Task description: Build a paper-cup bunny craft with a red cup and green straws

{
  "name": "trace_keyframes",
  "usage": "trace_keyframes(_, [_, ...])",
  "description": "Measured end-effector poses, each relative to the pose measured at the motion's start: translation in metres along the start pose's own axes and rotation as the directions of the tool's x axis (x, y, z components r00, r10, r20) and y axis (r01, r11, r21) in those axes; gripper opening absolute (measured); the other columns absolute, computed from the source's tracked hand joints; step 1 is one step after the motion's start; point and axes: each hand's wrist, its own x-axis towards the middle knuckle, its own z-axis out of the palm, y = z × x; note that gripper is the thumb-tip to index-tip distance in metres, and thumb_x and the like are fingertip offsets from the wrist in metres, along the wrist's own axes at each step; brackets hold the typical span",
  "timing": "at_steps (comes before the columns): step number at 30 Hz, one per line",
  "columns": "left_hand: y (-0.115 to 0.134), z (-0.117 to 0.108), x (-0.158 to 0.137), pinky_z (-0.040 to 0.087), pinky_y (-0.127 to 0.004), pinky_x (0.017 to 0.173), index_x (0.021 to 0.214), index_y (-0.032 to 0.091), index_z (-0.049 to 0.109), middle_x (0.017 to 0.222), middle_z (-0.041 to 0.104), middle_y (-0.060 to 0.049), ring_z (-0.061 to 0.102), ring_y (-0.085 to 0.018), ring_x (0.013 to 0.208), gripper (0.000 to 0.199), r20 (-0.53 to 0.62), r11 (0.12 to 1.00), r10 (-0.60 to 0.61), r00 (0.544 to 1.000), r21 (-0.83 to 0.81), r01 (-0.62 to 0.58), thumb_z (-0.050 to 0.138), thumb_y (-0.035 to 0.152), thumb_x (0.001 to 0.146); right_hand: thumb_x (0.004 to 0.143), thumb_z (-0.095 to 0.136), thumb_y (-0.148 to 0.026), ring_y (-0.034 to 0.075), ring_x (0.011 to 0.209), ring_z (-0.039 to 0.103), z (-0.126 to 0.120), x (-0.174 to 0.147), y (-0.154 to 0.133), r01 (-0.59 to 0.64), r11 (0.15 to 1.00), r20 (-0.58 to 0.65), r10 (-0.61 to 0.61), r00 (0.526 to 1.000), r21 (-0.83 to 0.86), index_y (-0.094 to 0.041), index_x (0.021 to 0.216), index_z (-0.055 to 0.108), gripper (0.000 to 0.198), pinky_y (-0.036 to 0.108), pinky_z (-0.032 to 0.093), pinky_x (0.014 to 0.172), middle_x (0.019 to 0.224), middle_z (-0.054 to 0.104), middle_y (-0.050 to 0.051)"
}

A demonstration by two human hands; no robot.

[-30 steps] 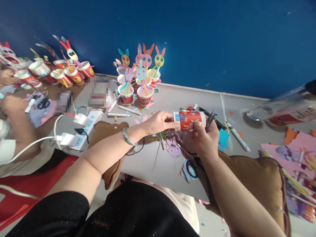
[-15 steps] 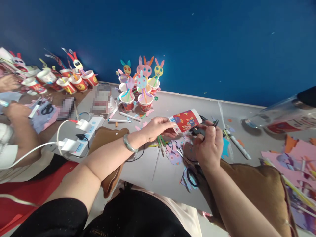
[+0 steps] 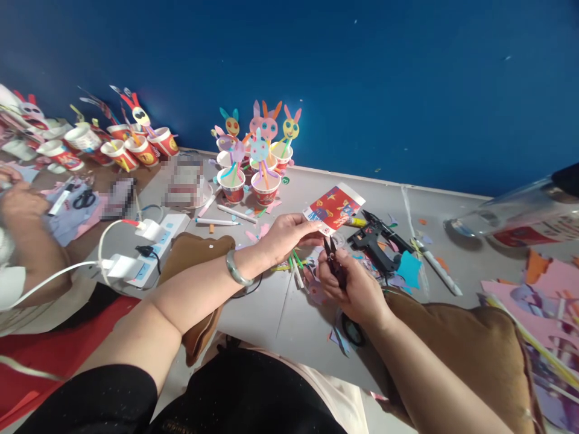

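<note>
Pinching the red paper cup (image 3: pixel 335 206), the left hand (image 3: pixel 287 235) should hold it steady; the right hand (image 3: pixel 357 288), fingers curled round scissors (image 3: pixel 335 263), should mind the tips.

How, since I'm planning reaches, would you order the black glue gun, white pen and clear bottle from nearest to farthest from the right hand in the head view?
From the right hand:
1. Black glue gun: just beyond it, slightly right.
2. White pen: farther right, past the glue gun.
3. Clear bottle: farthest, at the right edge.
</note>
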Motion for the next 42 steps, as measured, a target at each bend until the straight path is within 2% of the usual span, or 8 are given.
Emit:
trace_keyframes(6, [-0.004,-0.001,-0.001,0.057,-0.026,0.078,0.085,0.01,0.07,0.085,0.074,-0.004,0.068,-0.009,0.073,0.028,0.033,0.997,0.067,0.997,0.026,-0.068,0.083,0.031,0.072,0.088,0.063,-0.055,0.003,0.034,0.019,-0.001,-0.002,-0.004,-0.02,0.998,0.063,0.017,0.998,0.057,-0.021,0.084,0.059,0.034,0.018,0.02,0.034,0.051,0.044,-0.008])
trace_keyframes(14, [-0.01,-0.005,0.0,0.058,-0.03,0.08,0.087,0.011,0.072,0.083,0.073,-0.005,0.069,-0.012,0.073,0.032,0.052,0.973,0.16,0.986,0.159,-0.166,0.082,0.038,0.074,0.091,0.063,-0.049,0.002,0.034,0.014,-0.002,-0.001,-0.006,-0.07,0.99,0.083,0.06,0.995,0.121,-0.02,0.085,0.055,0.03,0.017,0.016,0.033,0.053,0.043,-0.009])
trace_keyframes(20, [-0.013,-0.005,0.003,0.057,-0.033,0.087,0.086,0.011,0.073,0.087,0.075,-0.005,0.07,-0.012,0.076,0.03,0.067,0.991,0.106,0.992,0.079,-0.111,0.083,0.036,0.071,0.091,0.065,-0.048,0.001,0.036,0.012,-0.002,-0.001,-0.006,-0.048,0.988,0.085,0.036,0.996,0.147,-0.02,0.089,0.058,0.029,0.016,0.017,0.034,0.054,0.041,-0.01])
trace_keyframes(28, [-0.009,-0.001,0.002,0.056,-0.034,0.089,0.088,0.01,0.074,0.093,0.075,-0.008,0.07,-0.013,0.083,0.027,0.065,0.999,0.044,0.997,-0.017,-0.043,0.083,0.031,0.073,0.09,0.067,-0.049,0.001,0.034,0.013,0.0,0.001,-0.003,0.006,0.989,0.058,-0.015,0.998,0.148,-0.02,0.089,0.058,0.031,0.015,0.017,0.033,0.053,0.042,-0.01])
trace_keyframes(42, [-0.007,-0.002,0.002,0.057,-0.033,0.087,0.087,0.01,0.073,0.087,0.075,-0.007,0.069,-0.012,0.078,0.028,0.056,1.0,0.009,0.998,-0.001,-0.009,0.083,0.03,0.072,0.087,0.07,-0.051,0.001,0.032,0.017,-0.002,0.002,0.0,0.011,0.995,0.026,-0.014,1.0,0.102,-0.02,0.085,0.056,0.034,0.015,0.017,0.032,0.049,0.043,-0.01])
